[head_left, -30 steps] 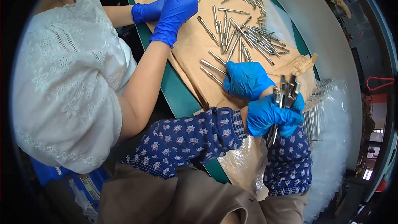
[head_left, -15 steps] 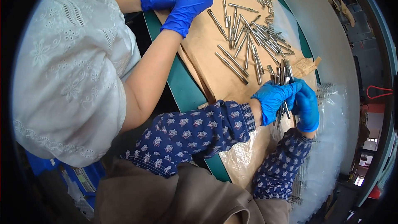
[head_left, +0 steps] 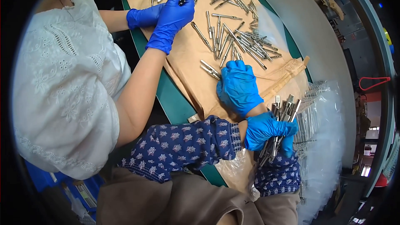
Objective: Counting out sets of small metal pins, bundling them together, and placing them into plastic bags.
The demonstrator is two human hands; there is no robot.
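The place looks like a workshop or small factory: slender metal parts lie in heaps on brown paper spread over a green-topped bench, more sit in rows under clear plastic, blue containers stand lower left, and a co-worker wears blue gloves

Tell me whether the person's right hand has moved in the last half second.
Yes. Judged against the green table edge, the right hand has moved left and forward, toward the loose metal rods.

Left hand curled tight; right hand farther forward, back upward.
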